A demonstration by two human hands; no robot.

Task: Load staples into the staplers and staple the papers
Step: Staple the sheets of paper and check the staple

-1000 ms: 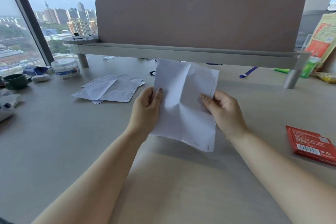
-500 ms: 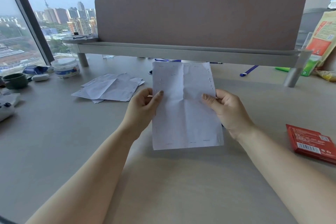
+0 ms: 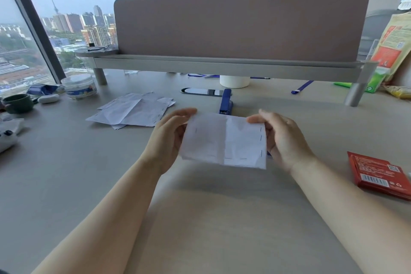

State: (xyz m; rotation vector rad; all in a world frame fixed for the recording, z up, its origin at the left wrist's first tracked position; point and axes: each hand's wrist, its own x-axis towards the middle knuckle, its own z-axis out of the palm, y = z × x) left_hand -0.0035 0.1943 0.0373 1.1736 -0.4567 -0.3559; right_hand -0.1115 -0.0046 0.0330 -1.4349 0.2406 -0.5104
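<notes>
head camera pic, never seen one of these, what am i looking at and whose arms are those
The camera is worn on a person's head, so it looks forward and down, and the bare arms belong to that person. There is no machine here. The left hand and right hand hold a folded sheet of white paper between them, above the desk. Small staples already line its edges. Just behind the paper lies a blue stapler. To the left is a pile of stapled papers, and further left a clear plastic tub and a dark green cup. A red box, perhaps of staples, lies at the right. A padded divider closes off the back.
</notes>
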